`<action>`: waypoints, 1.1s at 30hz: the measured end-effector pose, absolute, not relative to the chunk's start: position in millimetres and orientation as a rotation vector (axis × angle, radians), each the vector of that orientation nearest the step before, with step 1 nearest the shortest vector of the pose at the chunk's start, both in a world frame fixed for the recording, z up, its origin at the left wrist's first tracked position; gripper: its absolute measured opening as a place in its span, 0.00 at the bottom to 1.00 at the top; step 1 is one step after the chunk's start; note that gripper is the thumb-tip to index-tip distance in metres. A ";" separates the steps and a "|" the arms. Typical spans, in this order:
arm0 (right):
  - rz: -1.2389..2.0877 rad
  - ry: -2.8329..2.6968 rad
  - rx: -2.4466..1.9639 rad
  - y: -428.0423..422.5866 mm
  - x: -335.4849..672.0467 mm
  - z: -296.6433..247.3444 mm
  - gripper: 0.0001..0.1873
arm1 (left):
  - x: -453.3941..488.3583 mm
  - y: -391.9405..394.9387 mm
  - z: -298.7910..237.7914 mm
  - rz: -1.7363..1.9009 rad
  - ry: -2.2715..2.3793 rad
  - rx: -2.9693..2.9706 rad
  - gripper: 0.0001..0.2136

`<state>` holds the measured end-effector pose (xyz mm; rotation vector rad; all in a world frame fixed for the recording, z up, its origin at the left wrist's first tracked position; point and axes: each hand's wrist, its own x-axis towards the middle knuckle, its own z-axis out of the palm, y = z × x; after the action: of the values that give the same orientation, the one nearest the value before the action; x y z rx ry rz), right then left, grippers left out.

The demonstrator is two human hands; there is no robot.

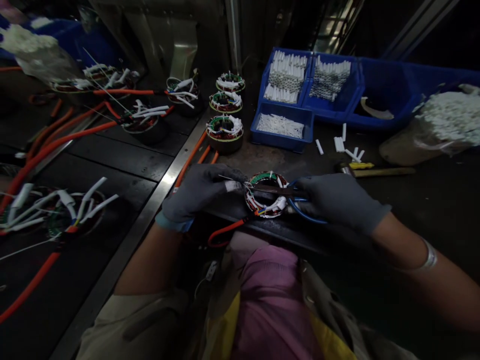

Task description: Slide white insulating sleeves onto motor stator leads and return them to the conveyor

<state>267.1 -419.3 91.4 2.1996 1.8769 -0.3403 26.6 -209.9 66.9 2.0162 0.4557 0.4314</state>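
Note:
A small motor stator point(266, 195) with green and red windings and white sleeved leads sits between my gloved hands, close to the bench edge. My left hand point(198, 192) pinches a short white sleeve point(233, 186) with a thin wire running from it towards the stator. My right hand point(339, 202) holds blue-handled scissors point(272, 190), and their dark blades lie across the top of the stator, near the wire. An orange cable point(227, 229) loops down from the stator in front of the bench.
Several finished stators with orange cables stand on a dark conveyor point(120, 155) to the left, beyond a metal rail point(150, 200). Blue bins point(285, 85) of white sleeves stand ahead, with loose sleeves point(339, 145) and a yellow-handled tool point(382, 171) nearby. A bulging sack point(431, 125) sits right.

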 end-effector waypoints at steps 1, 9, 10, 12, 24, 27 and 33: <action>-0.343 1.876 2.184 -417.7 266.7 91.9 0.17 | 28.1 -212.5 67.2 0.444 0.458 2.023 0.07; -0.328 1.854 2.168 -429.7 279.1 91.6 0.16 | 14.9 -230.2 53.8 0.699 0.530 2.040 0.05; -0.279 1.873 2.176 -431.7 281.1 91.0 0.17 | 10.5 -236.0 50.0 0.775 0.532 2.061 0.05; -0.170 1.961 2.161 -433.2 282.9 89.7 0.17 | 1.3 -250.7 43.0 0.895 0.515 2.115 0.03; -0.168 2.111 2.024 -395.4 270.8 103.5 0.10 | -12.8 -301.7 41.6 0.994 0.664 2.247 0.06; -0.236 2.069 2.039 -399.3 273.4 102.4 0.08 | -12.3 -299.0 41.8 0.990 0.744 2.228 0.05; -0.561 1.994 2.268 -436.3 293.5 83.0 0.16 | 40.3 -250.9 50.0 1.142 0.724 2.133 0.10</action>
<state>293.5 -436.3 83.0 2.2680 1.9937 -0.5612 40.3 -250.9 50.0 2.1326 0.7244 1.1419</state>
